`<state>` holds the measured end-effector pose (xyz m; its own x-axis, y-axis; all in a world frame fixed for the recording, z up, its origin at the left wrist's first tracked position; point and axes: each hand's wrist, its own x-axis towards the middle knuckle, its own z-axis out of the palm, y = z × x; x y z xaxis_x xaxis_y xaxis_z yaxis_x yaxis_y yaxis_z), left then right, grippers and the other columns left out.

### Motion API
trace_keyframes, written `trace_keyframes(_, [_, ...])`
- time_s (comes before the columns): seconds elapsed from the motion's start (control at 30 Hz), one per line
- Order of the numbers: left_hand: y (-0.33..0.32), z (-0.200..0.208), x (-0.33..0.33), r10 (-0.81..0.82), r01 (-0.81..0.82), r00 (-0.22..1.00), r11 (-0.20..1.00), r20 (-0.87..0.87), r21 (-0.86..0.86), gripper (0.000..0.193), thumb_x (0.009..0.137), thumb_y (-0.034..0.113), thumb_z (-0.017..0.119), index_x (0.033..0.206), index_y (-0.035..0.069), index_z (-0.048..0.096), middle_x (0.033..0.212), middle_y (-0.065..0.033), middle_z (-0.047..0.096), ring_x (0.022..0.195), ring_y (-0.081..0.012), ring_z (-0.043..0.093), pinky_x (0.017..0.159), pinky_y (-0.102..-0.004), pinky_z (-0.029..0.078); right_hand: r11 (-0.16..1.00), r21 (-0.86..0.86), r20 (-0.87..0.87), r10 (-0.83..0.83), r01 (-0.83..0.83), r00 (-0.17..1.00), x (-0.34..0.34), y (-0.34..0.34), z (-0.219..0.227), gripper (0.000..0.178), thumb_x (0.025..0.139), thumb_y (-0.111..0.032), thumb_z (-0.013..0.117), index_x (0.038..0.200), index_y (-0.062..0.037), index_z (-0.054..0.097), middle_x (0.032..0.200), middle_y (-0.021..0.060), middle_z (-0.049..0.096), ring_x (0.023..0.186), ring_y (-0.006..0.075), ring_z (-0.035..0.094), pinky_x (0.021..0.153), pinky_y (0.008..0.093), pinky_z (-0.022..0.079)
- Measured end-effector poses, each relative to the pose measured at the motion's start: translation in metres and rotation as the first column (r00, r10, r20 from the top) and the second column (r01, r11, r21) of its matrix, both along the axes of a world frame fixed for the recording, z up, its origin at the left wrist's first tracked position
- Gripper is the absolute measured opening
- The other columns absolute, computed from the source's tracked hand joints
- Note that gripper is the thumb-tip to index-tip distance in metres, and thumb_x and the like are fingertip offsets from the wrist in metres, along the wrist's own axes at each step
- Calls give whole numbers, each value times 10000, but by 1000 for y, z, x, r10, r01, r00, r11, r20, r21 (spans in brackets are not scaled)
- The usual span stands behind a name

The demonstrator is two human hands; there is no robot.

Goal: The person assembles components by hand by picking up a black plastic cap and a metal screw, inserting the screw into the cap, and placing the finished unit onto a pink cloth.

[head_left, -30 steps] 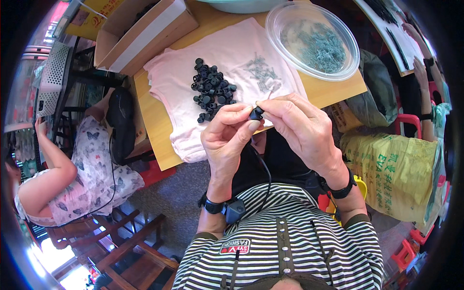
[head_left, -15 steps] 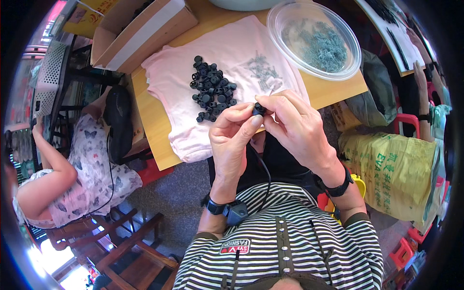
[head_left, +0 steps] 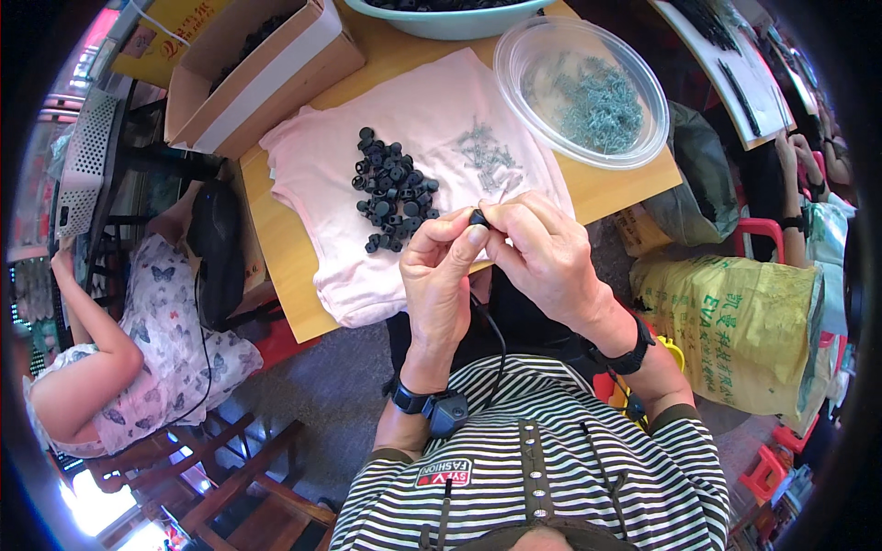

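Note:
Above the near edge of the table, both hands meet around one small black plastic cord lock [head_left: 477, 218]. My left hand [head_left: 439, 266] pinches it from the left between thumb and fingertips. From the other side, the fingertips of my right hand [head_left: 542, 248] press on it; they hide much of the piece. Beyond my hands, a heap of similar black cord-lock parts [head_left: 395, 193] lies on a pink cloth [head_left: 335, 266]. To the right of the heap, small thin metal springs [head_left: 487, 156] are scattered on the same cloth.
A clear round tub [head_left: 663, 138] with many tangled springs stands at the table's right. Behind are a cardboard box [head_left: 262, 87] and a pale blue basin [head_left: 459, 23] with black parts. A yellow sack [head_left: 726, 321] stands right; another person [head_left: 119, 340] is at left.
The view has shifted a little, bringing more of the basin into sight. Both hands stay on the cord lock, which now appears turned and more covered by my fingers.

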<state>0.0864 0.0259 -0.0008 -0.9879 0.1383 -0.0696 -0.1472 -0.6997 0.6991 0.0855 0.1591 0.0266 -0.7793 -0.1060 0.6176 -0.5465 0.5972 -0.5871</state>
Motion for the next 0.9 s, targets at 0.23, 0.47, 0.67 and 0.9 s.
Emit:
trace_keyframes(0.23, [-11,13,-27,100,-134,984,962,-150,-240,318,959,184,563,1204,-18,567,1093,-139,648,976,-207,643,889,-333,521,975,219,66,-42,26,997,-53,13,34,146,779,-109,702,880,-39,623,779,91,603,690,237,617,621,337,506])
trace_keyframes(0.47, [-83,7,-38,377,-465,884,761,-275,-452,290,980,201,526,1154,-19,601,1034,-122,657,908,-169,633,795,-294,514,902,375,-29,-220,215,975,-184,46,90,309,830,-205,683,1031,21,621,874,173,627,793,263,599,748,358,470])
trace_keyframes(0.67, [-100,-8,-32,374,-395,912,688,-169,-609,262,969,198,551,1115,-6,629,969,-89,664,851,-125,613,748,-250,491,892,376,-97,-232,252,968,-199,35,53,293,841,-189,669,1040,23,633,885,170,639,776,270,605,725,354,484])
trace_keyframes(0.9, [-96,-11,-30,263,-290,955,744,-135,-603,239,942,143,589,1118,-14,629,954,-75,668,823,-101,609,737,-226,480,956,209,452,90,-204,888,-136,-30,0,254,783,-155,685,983,2,675,850,179,680,797,321,669,736,370,522])
